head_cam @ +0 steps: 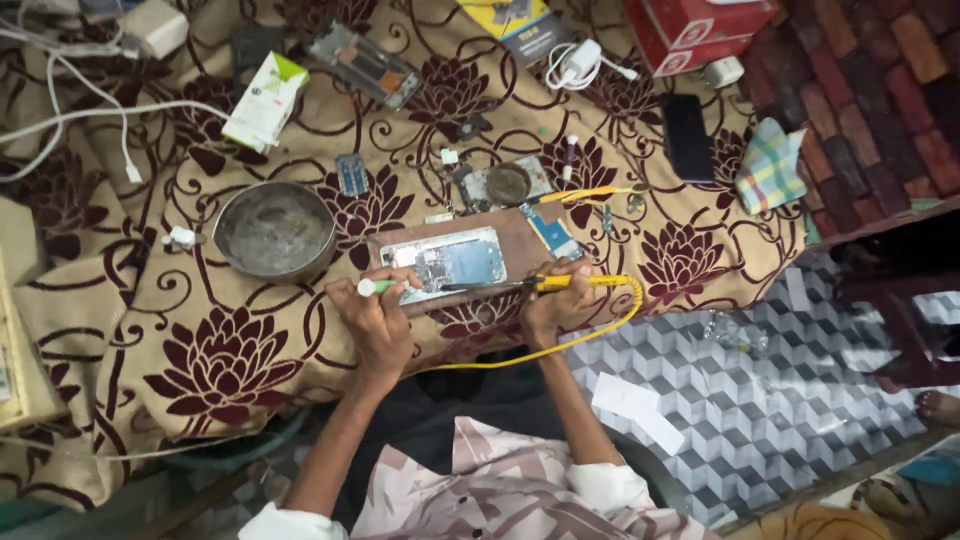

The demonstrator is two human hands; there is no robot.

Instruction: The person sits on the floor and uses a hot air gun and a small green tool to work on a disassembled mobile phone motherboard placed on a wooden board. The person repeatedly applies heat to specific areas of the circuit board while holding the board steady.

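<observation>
An opened phone [450, 262] with its insides showing lies on a brown wooden board [525, 240] on the patterned cloth. My left hand [375, 310] grips a small green-tipped tool [372, 287] at the phone's left edge. My right hand [560, 298] holds a yellow-handled soldering iron [575, 282], its tip pointing left over the phone's lower part. The iron's yellow cord [600, 330] loops down below my right hand.
A round metal bowl [275, 230] sits left of the board. Around it lie a white and green box [265, 100], a phone frame [365, 65], a white charger [580, 62], red boxes [700, 30], a black phone [688, 135], a checked cloth [772, 165] and white cables [80, 115].
</observation>
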